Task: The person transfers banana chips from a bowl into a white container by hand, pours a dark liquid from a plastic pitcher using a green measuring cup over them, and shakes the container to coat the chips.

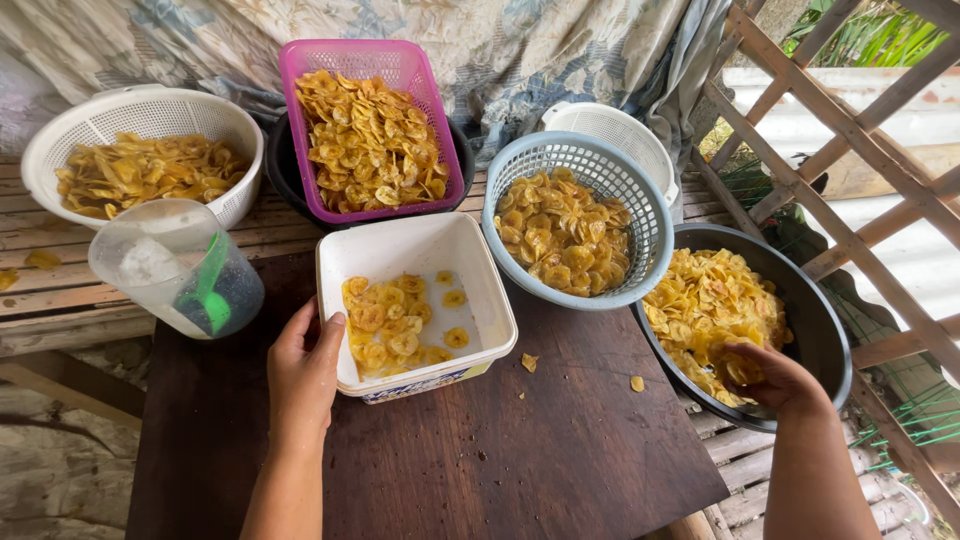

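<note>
The right hand (765, 378) is reaching into the dark bowl (822, 340) at the table's right edge, its fingers curling closed on a few chips (705, 300) from the yellow heap there. The left hand (305, 372) is lying open against the left wall of the white tub (420, 250), steadying it. The tub is sitting left of the bowl, between the two hands, so the left hand is nearer to it while the right is well apart from it across the brown table (500, 450). The chips are thin, round, golden slices (a shallow layer is already lying in the tub). A blue basket (640, 210) of chips is leaning between tub and bowl.
</note>
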